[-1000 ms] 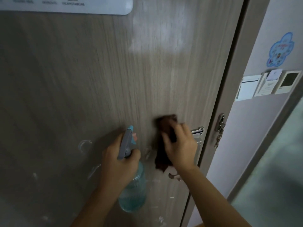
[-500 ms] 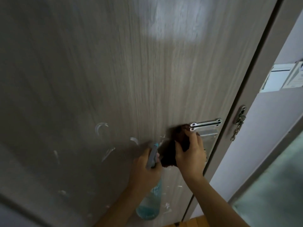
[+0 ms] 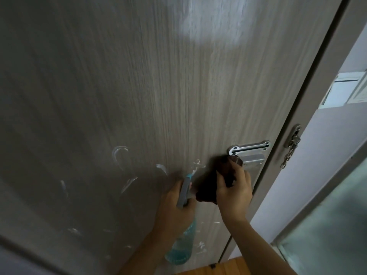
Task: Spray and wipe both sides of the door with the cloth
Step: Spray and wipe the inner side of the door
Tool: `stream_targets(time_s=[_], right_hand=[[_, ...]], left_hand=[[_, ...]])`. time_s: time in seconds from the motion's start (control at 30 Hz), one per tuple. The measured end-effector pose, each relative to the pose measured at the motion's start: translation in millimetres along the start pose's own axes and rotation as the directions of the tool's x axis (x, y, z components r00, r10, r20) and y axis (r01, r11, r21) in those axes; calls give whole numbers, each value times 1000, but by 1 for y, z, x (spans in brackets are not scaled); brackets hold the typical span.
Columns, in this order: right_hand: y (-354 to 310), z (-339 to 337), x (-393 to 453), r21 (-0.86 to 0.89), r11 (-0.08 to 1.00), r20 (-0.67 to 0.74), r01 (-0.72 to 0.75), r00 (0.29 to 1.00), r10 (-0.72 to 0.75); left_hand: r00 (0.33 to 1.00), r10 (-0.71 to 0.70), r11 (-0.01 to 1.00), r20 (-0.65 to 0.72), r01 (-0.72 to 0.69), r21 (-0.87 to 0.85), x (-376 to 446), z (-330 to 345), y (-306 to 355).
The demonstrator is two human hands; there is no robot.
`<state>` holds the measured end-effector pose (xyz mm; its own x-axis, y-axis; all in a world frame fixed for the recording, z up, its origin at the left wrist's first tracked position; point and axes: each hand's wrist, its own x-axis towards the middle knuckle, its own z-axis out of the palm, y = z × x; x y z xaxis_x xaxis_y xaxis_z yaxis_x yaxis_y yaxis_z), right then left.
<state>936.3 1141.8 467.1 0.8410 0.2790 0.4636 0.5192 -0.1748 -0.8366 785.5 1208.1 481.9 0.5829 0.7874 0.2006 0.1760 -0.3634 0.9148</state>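
Observation:
A grey wood-grain door [image 3: 139, 86] fills most of the view, with white smears and droplets low on its surface. My right hand [image 3: 234, 191] presses a dark brown cloth [image 3: 208, 185] against the door just below a metal latch plate [image 3: 249, 148]. My left hand [image 3: 174, 207] grips a spray bottle [image 3: 183, 247] of blue liquid, nozzle pointing up beside the cloth.
The door frame [image 3: 309, 96] runs along the right, with a chain lock [image 3: 291, 149] fixed to it. Wall panels [image 3: 341, 90] hang on the pale wall beyond. A frosted glass pane [image 3: 327, 225] stands at the lower right. Wooden floor [image 3: 224, 268] shows below.
My view has tilted down and left. The cloth in my right hand has slid right and up, close under the latch plate. The bottle stays next to it.

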Motion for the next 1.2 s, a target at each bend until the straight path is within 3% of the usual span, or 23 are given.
stream_targets(time_s=[0.17, 0.33, 0.43, 0.53, 0.63, 0.8, 0.87, 0.97, 1.03, 1.1, 1.2], right_hand=[[-11, 21, -11, 21, 1000, -80, 21, 997, -20], [-22, 49, -39, 17, 981, 65, 194, 979, -194], [-28, 41, -27, 144, 990, -90, 4, 996, 9], [-34, 40, -8, 243, 956, -243, -164, 944, 223], [-41, 63, -19, 211, 970, -274, -124, 945, 180], [-40, 80, -48, 188, 982, -126, 14, 992, 10], [-34, 72, -31, 210, 977, -212, -40, 973, 86], [-48, 70, -10, 318, 925, -344, -209, 884, 318], [-66, 84, -21, 273, 951, -356, -144, 903, 239], [-77, 97, -42, 241, 970, -261, 6, 964, 59], [-72, 93, -43, 229, 959, -180, 166, 976, -126]], left_hand=[[997, -21, 999, -70, 23, 27, -6, -21, -1], [996, 9, 999, -89, -6, 36, -8, -48, 6], [993, 56, 996, -108, -48, 80, -10, -63, 11], [986, 65, 994, -157, -51, 94, -10, -76, 12], [981, 83, 991, -173, -63, 118, -10, -85, 13], [984, 74, 990, -160, -54, 127, -14, -97, 12], [988, 43, 992, -150, -25, 121, -17, -102, 15], [985, 28, 993, -169, -8, 120, -20, -108, 19], [983, 45, 990, -178, -20, 138, -23, -111, 22], [984, 59, 988, -170, -33, 152, -25, -113, 24], [983, 53, 992, -174, -31, 124, -29, -118, 24]])
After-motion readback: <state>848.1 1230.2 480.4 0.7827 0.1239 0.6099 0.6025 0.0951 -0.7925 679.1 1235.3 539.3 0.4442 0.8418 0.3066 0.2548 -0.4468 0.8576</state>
